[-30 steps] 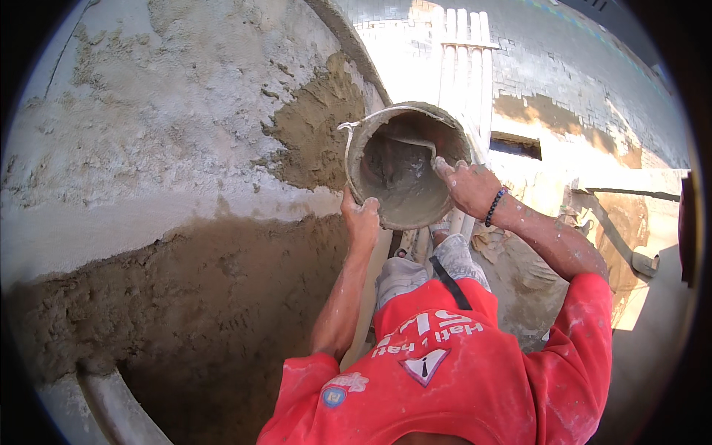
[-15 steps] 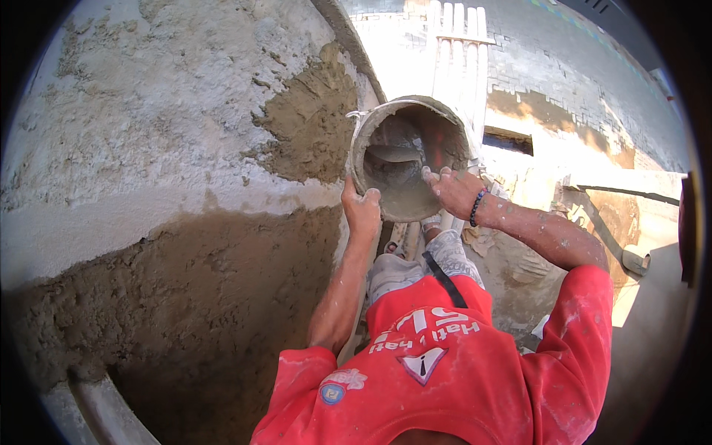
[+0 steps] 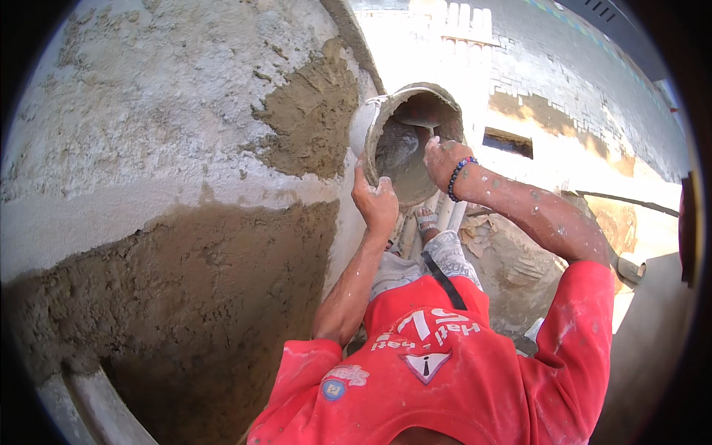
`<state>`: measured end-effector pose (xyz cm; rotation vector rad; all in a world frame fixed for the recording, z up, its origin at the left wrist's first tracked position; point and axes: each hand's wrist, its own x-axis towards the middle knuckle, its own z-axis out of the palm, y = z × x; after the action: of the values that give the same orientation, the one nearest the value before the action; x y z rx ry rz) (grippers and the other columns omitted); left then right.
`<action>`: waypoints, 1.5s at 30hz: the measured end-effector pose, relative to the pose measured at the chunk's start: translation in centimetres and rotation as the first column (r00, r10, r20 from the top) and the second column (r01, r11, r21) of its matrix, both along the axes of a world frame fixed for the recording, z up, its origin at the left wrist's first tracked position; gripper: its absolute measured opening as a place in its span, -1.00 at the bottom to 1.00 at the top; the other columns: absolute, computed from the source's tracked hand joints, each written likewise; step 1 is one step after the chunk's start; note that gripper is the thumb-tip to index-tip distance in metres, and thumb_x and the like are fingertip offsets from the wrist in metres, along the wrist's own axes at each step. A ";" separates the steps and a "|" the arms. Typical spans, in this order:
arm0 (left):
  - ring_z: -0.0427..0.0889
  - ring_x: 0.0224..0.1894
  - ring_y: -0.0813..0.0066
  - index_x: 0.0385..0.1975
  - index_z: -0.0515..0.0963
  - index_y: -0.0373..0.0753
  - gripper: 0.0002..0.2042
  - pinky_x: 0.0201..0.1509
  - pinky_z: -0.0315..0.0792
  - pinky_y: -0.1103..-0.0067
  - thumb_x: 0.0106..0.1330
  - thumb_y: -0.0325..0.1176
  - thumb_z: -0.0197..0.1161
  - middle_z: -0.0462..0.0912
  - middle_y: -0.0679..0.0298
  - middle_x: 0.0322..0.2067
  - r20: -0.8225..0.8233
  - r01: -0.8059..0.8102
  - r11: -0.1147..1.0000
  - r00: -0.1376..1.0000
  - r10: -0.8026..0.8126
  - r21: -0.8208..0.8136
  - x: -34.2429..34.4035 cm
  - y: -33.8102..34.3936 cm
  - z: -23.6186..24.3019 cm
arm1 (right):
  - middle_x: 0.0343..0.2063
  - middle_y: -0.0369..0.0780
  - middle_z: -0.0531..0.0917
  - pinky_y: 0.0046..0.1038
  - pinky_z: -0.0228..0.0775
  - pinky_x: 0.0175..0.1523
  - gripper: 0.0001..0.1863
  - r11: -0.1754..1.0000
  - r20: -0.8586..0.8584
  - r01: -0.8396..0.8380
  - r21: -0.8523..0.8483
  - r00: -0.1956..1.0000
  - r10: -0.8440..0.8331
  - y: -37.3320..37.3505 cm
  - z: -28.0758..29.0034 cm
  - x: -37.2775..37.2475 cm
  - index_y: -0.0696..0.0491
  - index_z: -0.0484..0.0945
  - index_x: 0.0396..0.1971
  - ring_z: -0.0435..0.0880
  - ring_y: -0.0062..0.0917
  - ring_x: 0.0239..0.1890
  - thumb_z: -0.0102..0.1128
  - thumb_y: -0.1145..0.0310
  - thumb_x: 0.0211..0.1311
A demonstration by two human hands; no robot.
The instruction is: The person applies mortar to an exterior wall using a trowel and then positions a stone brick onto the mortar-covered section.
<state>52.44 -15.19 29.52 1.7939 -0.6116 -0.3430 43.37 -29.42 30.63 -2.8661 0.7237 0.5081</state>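
Observation:
A mortar-caked bucket [image 3: 362,127] is tilted toward me in front of my body, its mouth facing me. Its rim is gripped by my left hand [image 3: 376,202], with the fingers outside and the thumb at the edge. My right hand [image 3: 445,165], with a beaded bracelet at its wrist, reaches over the mouth and closes round the handle of a trowel [image 3: 420,116]. The trowel's blade lies inside the bucket, near the far inner wall. Wet grey mortar [image 3: 406,174] coats the bucket's inside. The handle is mostly hidden by my fingers.
On the left rises a rough wall [image 3: 170,111] with a wet mortar patch [image 3: 308,119] and a broad brown mortar coat [image 3: 200,289] lower down. Long pale poles [image 3: 467,26] lie beyond the bucket. A rectangular opening [image 3: 507,143] and a pipe stub [image 3: 631,268] are on the right.
The bucket has tipped further toward me and moved slightly away. The trowel blade has shifted upward to the far inner wall, and my right hand has turned over the mouth.

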 end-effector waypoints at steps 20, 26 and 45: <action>0.50 -0.14 0.43 0.07 0.36 -0.47 -0.51 0.02 0.35 0.58 0.02 -0.66 0.00 0.55 0.13 -0.17 -0.017 0.052 0.998 0.999 -0.051 0.023 1.8 0.1 1.2 | -0.64 -0.28 0.50 -0.64 0.33 -0.67 -0.58 -0.367 -0.278 0.140 0.920 0.891 -0.358 -3.5 -4.3 -5.0 0.11 0.39 0.02 0.46 -0.67 -0.71 0.20 0.31 0.18; 0.51 -0.10 0.37 0.06 0.36 -0.45 -0.50 0.07 0.34 0.54 0.00 -0.66 -0.02 0.54 0.12 -0.13 -0.167 -0.045 0.999 0.985 0.042 -0.016 2.5 -0.8 -0.8 | -0.65 -0.23 0.51 -0.58 0.33 -0.66 -0.49 -0.580 -0.319 -0.005 0.815 0.830 -0.457 -1.1 -6.7 -4.7 0.06 0.28 0.16 0.49 -0.60 -0.72 0.17 0.31 0.24; 0.40 -0.18 0.46 0.02 0.39 -0.22 -0.45 -0.02 0.30 0.54 -0.11 -0.66 0.02 0.47 0.33 -0.17 -0.650 -0.464 0.883 0.650 0.394 0.072 6.0 2.8 -10.9 | -0.57 -0.23 0.50 -0.59 0.36 -0.68 -0.54 -0.458 -0.261 -0.356 0.814 0.480 -0.837 -1.3 -2.5 -2.3 -0.01 0.25 0.18 0.48 -0.59 -0.71 0.06 0.27 0.32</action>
<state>58.41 -12.44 18.57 1.5160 0.3014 -0.5571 41.09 -30.74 28.09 -0.5452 0.5113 -0.2843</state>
